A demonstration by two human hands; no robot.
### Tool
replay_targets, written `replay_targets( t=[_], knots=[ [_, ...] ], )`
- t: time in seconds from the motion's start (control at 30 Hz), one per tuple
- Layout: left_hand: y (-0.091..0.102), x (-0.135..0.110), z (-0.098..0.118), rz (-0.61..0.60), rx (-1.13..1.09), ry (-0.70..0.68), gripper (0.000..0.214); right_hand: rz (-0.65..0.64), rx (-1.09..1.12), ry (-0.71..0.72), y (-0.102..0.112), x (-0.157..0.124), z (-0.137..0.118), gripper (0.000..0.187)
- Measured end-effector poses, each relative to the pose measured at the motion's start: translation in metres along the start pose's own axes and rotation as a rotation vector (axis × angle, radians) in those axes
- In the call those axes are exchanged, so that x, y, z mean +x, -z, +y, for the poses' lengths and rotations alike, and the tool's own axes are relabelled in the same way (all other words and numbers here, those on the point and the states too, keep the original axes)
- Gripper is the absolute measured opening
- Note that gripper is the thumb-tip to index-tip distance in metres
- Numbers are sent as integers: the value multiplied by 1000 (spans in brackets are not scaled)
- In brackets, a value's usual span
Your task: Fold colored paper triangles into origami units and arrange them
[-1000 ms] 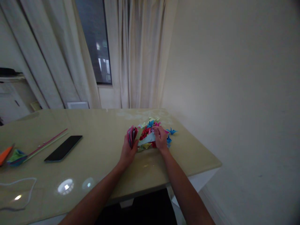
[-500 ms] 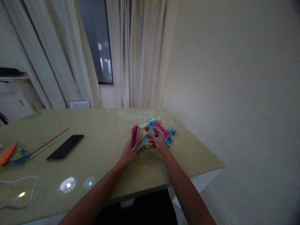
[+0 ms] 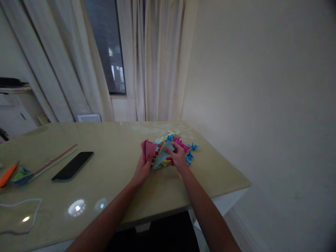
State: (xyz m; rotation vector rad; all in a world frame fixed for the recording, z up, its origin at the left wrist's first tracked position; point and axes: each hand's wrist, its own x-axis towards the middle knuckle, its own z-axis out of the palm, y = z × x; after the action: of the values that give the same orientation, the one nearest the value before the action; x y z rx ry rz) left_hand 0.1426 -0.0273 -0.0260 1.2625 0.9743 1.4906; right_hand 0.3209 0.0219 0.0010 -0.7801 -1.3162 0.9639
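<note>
My left hand [image 3: 143, 168] is closed round a wad of pink-red folded paper [image 3: 148, 149], its upper edges fanned out. My right hand [image 3: 178, 156] pinches a pale blue-green sheet of paper [image 3: 163, 154] between thumb and fingers. That sheet is tilted, and its lower corner lies close to my left fingers. Beneath and behind both hands spreads a pile of origami paper cranes [image 3: 181, 141] in pink, blue, red, yellow and pale green. My hands and the papers hide part of the pile.
On the left of the table [image 3: 112, 147] lie a black phone [image 3: 73, 166], thin pink and green sticks [image 3: 56, 161], an orange-handled tool [image 3: 8, 175] and a white cable [image 3: 36, 213]. A wall [image 3: 262, 105] stands along the right side.
My left hand has moved slightly left with the pink-red paper, whose face has turned toward me. The pale blue-green sheet in my right hand has come apart from that wad.
</note>
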Motion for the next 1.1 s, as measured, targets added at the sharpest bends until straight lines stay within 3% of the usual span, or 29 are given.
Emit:
replay_targets(
  t=[0.1, 0.23, 0.43, 0.53, 0.6, 0.77, 0.87, 1.0, 1.1],
  knots=[
    [2, 1, -1, -40, 84, 46, 84, -28, 51, -18, 0, -2, -5, 37],
    [0, -2, 0, -106, 130, -153, 83, -122, 46, 4, -13, -10, -7, 37],
    [-3, -10, 0, -277, 38, 9, 86, -80, -167, 214, -24, -14, -3, 37],
    [-6, -11, 1, -274, 75, -10, 96, -52, -243, 330, -21, -15, -1, 35],
    [-7, -10, 3, -270, 117, -44, 93, -43, -262, 367, -19, -19, -2, 44],
    [-6, -7, 6, -244, 116, -177, 73, -260, -431, 493, -19, -32, -13, 60],
    [-7, -7, 7, -235, 130, -215, 67, -219, -487, 541, -21, -36, -17, 66],
    [-10, -10, 9, -202, 149, -252, 56, -361, -553, 637, -20, -36, -18, 70],
    [-10, -15, 9, -153, 111, -196, 51, -199, -537, 640, -17, -36, -18, 71]
  ],
)
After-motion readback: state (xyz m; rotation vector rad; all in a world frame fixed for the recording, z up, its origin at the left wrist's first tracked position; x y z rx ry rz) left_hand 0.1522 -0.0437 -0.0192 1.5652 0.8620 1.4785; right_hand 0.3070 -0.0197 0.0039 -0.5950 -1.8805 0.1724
